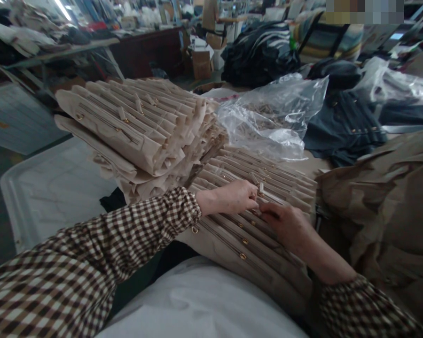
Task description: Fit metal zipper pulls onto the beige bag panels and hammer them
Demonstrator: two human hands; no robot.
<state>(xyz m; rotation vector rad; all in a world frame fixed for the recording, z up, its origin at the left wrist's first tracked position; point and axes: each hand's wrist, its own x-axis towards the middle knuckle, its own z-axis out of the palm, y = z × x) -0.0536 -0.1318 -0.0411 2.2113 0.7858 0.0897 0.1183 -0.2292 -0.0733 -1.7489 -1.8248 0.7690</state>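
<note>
Overlapping beige fabric pieces [289,277] with long zippers and gold sliders [245,241] lie in a row before me. Above them, my left hand [231,197] is closed, its fingertips pinched at a zipper pull [260,192] partway along the row. A small light fabric tab [261,187] sticks up there. My right hand [285,223] comes in from the right, thumb and fingers pressed together close to the left fingertips; what lies between them is too small to make out. Another light tab [254,178] stands on a zipper just behind.
A tall stack of similar beige pieces [134,136] rises at the left on a pale plastic surface [56,188]. Behind the row lies a clear plastic bag [275,117] with small beige bits. Dark fabric pieces [345,126] and crumpled beige fabric [391,202] are at the right.
</note>
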